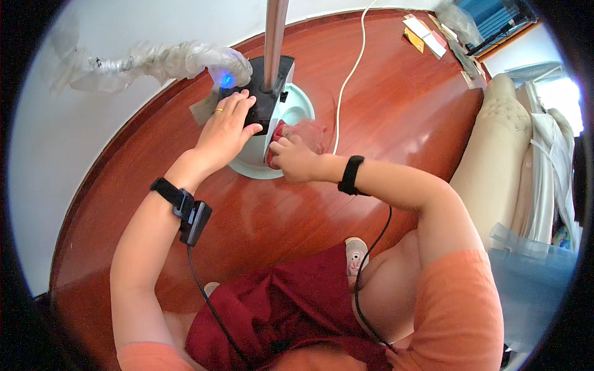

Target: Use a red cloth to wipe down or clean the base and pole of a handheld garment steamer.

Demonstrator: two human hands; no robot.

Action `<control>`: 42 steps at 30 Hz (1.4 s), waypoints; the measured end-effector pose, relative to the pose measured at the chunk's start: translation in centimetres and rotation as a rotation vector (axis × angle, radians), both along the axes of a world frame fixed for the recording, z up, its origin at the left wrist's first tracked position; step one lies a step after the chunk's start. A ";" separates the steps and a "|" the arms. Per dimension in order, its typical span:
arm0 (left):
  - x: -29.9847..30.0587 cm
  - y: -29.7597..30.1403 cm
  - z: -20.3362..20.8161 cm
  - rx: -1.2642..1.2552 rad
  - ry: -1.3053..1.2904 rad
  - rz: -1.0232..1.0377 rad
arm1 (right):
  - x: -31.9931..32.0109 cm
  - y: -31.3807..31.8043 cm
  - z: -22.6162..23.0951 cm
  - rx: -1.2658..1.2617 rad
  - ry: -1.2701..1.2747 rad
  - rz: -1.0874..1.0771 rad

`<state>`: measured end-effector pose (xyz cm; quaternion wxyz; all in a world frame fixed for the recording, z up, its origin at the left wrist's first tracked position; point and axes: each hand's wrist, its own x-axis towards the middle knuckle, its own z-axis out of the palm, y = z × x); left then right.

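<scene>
My left hand point(226, 130) lies with fingers stretched out on the top of a black box-shaped housing point(267, 102). A metal pole point(275, 43) rises from this housing, which sits over a pale round base point(299, 105) on the floor. Closed around a red cloth point(308, 131), my right hand point(294, 159) presses it to the housing's light-coloured right side. Part of the cloth is blurred, and some of it is hidden behind my fingers.
A plastic-wrapped tube point(161, 63) runs along the wall beside a blue light point(227, 80). A white cable point(350, 71) crosses the reddish wooden floor. At the right stand a beige padded piece point(495, 148) and a blue translucent container point(532, 284). Papers point(427, 36) lie at the far right.
</scene>
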<state>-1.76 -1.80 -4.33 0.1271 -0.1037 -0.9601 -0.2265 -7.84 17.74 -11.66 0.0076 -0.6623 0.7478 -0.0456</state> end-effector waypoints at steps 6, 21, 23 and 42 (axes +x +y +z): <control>0.0 0.0 -0.3 -0.019 0.070 0.000 | -1.1 0.3 1.0 0.325 -0.175 -0.072; 0.3 0.0 0.5 0.019 -0.108 0.029 | -2.0 -1.2 5.4 0.518 0.247 0.007; 0.5 -0.5 0.6 0.048 -0.139 0.018 | -1.6 -0.7 5.2 0.320 0.056 -0.083; 0.9 -0.7 0.2 0.050 -0.081 -0.043 | -0.4 1.2 -1.5 -0.063 0.328 0.250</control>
